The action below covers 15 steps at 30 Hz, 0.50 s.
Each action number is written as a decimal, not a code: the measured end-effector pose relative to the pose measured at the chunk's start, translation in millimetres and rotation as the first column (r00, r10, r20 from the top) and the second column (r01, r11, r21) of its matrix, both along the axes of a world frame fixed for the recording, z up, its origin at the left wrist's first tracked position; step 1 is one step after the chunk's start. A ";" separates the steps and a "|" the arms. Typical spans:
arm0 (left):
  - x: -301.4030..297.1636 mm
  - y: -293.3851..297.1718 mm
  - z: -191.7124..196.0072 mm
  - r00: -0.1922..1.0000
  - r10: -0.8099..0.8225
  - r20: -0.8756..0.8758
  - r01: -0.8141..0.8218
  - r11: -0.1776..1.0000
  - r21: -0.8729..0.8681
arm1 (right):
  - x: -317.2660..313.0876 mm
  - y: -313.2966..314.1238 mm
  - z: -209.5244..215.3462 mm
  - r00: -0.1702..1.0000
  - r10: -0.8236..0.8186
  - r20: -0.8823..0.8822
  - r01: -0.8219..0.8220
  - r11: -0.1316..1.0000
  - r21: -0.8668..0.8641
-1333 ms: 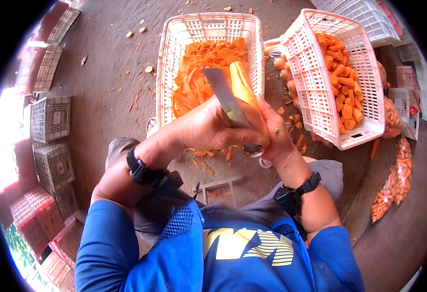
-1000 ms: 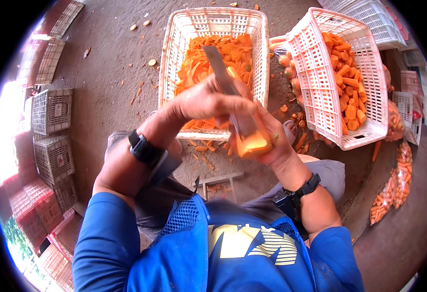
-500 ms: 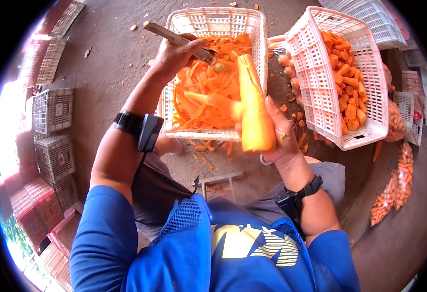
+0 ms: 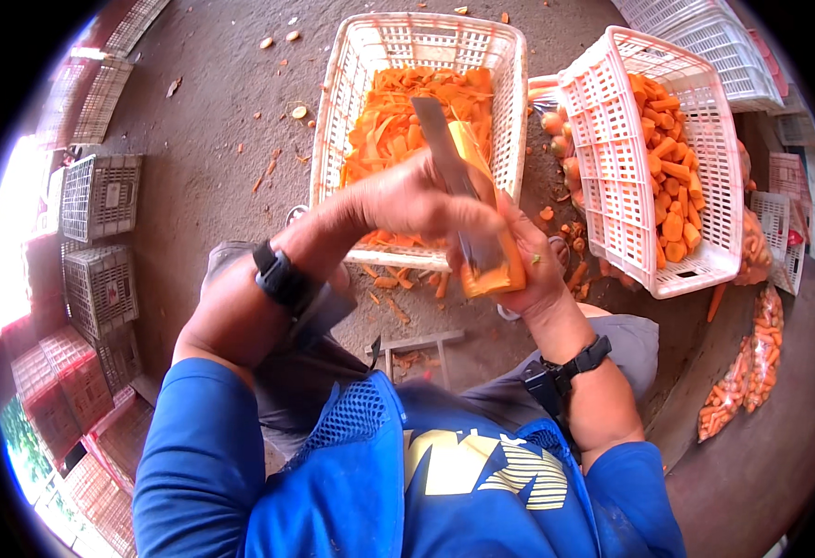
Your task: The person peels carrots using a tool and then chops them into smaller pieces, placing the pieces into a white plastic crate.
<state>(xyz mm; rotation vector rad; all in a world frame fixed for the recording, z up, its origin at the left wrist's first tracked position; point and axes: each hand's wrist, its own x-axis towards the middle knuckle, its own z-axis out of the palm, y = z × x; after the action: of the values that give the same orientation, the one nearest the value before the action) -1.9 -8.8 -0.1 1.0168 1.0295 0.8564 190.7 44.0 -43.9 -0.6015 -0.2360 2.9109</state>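
My left hand (image 4: 412, 197), partly smeared by motion, is closed round a flat metal peeler (image 4: 437, 130). The peeler lies along a large, thick orange carrot (image 4: 510, 268), covering much of its upper face. My right hand (image 4: 539, 270) grips the carrot's thick near end from the right side. Both hands are above the near end of a white plastic crate (image 4: 328, 139), which holds a heap of orange carrot peelings (image 4: 393, 116).
To the right, a tilted white crate (image 4: 602, 167) holds cut carrot pieces (image 4: 672, 200). Bagged carrots (image 4: 751, 363) lie on the floor farther right. Stacked crates (image 4: 100, 279) line the left side. A small metal frame (image 4: 417, 342) stands between my legs, near scattered scraps.
My left hand has brought the peeler from over the peelings back toward me, onto the carrot near its thick end. My right hand keeps its hold, and the view has shifted slightly.
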 end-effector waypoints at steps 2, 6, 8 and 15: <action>-19.2 4.0 -16.2 0.968 0.226 -0.110 -0.222 0.974 0.046 | 8.9 -0.2 -4.4 0.991 0.108 -0.076 -0.106 0.994 0.027; -75.8 23.5 -59.0 0.918 0.379 -0.116 -0.372 0.925 0.076 | 10.7 -10.3 -8.1 0.992 0.105 -0.073 -0.117 0.976 -0.181; -94.6 27.8 -75.6 0.803 0.502 -0.321 -0.462 0.865 0.195 | 11.5 -9.6 -4.9 0.978 0.139 -0.153 -0.159 0.979 -0.127; -75.1 36.2 -51.0 0.773 0.559 -0.300 -0.478 0.824 0.305 | 21.1 22.9 -18.5 0.997 -0.066 0.046 0.061 0.994 0.094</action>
<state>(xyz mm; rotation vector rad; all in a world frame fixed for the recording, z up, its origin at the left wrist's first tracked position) -77.0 27.4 -51.1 1.1182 1.6304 1.2794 211.9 66.9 -62.3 -0.6531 -0.3489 2.8090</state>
